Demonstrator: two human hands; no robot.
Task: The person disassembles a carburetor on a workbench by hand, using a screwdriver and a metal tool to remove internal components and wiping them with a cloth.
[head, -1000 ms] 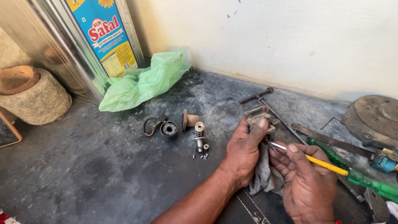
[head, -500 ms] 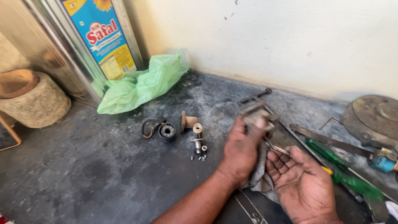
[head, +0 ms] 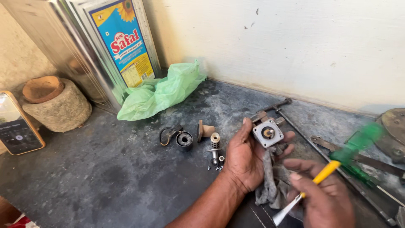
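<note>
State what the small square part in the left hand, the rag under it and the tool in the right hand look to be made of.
Small square part: cast metal, seemingly; dull grey with a brass-coloured centre.
Grey rag: soft woven cloth; it hangs limp and creased from the left hand.
Screwdriver in the right hand: bright steel shaft; glossy yellow and translucent green handle, probably plastic.

Soft daylight fills the scene, bright on the pale wall (head: 295, 46) and dimmer over the dark bench (head: 84, 177). Shadows are faint and short, pooling under the green bag (head: 162, 90) and the left hand (head: 247, 158). The metal tin (head: 63, 46) shows streaky reflections, with no harsh glare. The screwdriver (head: 337, 162) in the right hand (head: 322, 198) is smeared by motion blur; the small parts (head: 215, 147) stay sharp. Straight lines bow slightly toward the edges.
</note>
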